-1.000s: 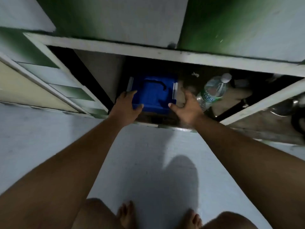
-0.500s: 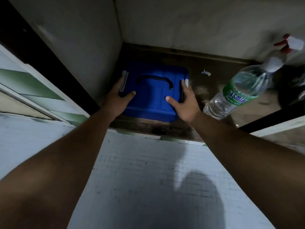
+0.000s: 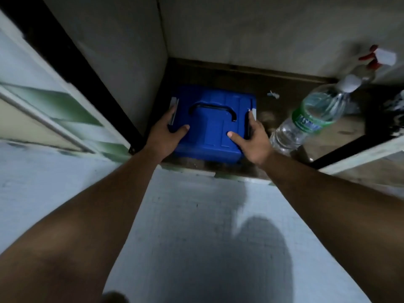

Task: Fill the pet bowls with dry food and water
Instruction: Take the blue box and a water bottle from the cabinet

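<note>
**Both hands clasp a blue box inside a low cupboard**

A blue lidded box (image 3: pixel 213 121) sits on the dark floor of an open cupboard (image 3: pixel 218 71), tucked into its left rear corner, at about 12 o'clock from the person. A dark carry handle (image 3: pixel 213 108) lies flat across the lid, and pale latches show at the left and right edges.

The left hand (image 3: pixel 165 136) wraps the box's left side at its 9 o'clock: the thumb lies on the lid and the fingers run along the left latch. The right hand (image 3: pixel 251 138) mirrors it at the box's 3 o'clock, thumb on the lid and fingers pressed down the right latch. Each grip is closed on the box, which lies squarely between the two hands. Whether the box is resting on the cupboard floor or lifted off it cannot be told.

At about 2 o'clock from the box, just beside the right hand, a clear plastic water bottle (image 3: pixel 310 119) leans with its white cap pointing away. Its green label carries white lettering, blurred beyond reading. Behind the cap stands a spray bottle (image 3: pixel 371 62) with a red-and-white trigger head. A small pale scrap (image 3: pixel 273 95) lies on the cupboard floor between box and bottle. An open cupboard door (image 3: pixel 54 110) stands at 10 o'clock, and pale floor tiles (image 3: pixel 196 215) stretch beneath the forearms.
</note>
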`<state>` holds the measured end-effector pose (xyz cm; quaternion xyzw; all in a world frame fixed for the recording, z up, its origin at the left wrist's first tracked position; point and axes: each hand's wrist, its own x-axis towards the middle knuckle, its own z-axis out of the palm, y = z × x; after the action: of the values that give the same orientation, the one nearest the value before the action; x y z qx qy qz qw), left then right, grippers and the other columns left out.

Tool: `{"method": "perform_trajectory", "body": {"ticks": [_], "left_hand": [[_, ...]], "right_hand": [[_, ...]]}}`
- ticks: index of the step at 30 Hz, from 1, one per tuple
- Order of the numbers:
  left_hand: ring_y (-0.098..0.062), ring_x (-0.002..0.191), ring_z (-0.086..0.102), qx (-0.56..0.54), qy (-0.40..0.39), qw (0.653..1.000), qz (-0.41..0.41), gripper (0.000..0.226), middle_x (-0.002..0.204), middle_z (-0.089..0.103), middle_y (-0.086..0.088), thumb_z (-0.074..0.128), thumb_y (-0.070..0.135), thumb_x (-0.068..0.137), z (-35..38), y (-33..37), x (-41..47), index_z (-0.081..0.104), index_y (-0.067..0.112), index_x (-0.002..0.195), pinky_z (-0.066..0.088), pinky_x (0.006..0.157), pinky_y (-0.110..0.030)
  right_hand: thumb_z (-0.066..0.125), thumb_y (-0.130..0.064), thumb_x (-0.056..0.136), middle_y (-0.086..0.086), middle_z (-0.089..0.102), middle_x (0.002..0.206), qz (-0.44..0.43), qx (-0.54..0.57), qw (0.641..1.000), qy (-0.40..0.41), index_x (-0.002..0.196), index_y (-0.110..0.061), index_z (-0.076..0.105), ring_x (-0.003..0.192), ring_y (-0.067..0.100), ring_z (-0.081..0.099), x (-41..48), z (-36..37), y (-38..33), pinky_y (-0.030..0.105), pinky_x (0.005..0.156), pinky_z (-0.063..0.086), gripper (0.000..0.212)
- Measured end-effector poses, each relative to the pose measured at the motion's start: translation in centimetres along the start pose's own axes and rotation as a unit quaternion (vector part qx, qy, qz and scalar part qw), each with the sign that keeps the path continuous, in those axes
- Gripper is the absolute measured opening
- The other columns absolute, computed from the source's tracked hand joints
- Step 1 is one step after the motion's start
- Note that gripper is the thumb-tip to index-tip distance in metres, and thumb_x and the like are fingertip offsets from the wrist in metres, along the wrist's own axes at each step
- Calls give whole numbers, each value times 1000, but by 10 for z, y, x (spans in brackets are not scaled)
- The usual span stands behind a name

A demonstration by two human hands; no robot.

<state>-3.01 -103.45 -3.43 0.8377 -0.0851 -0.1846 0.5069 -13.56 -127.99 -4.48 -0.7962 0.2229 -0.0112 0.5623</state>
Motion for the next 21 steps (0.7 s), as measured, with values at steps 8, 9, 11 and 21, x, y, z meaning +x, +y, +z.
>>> {"method": "perform_trajectory", "body": {"ticks": [8,9,11,21], "left_hand": [[-3,138,38,29,-1,1000,-5,76,157,43,4,71,32,96,-25,96,-127,33,24,161,33,104,-3],[-4,139,40,28,-7,1000,-8,75,158,43,3,72,33,95,-30,112,-143,34,25,160,36,110,-11],[-6,140,42,29,-20,999,-11,74,158,44,3,72,33,95,-43,144,-174,36,24,159,37,117,-24],[-5,139,41,60,-22,998,-4,76,157,41,8,71,27,97,-107,274,-313,30,23,161,32,112,-17]], "right_hand": [[79,-58,74,-2,49,147,28,-34,998,-36,156,-30,24,129,10,56,-110,-70,-84,41,108,48,103],[78,-58,74,-2,47,149,29,-44,998,-35,157,-31,23,130,10,54,-131,-80,-107,40,110,46,103],[79,-54,76,2,38,152,41,-72,996,-22,158,-33,21,136,16,46,-169,-97,-145,38,116,38,103],[78,-35,84,10,33,150,85,-84,993,3,158,-24,19,137,25,40,-319,-140,-274,26,114,31,95]]}}
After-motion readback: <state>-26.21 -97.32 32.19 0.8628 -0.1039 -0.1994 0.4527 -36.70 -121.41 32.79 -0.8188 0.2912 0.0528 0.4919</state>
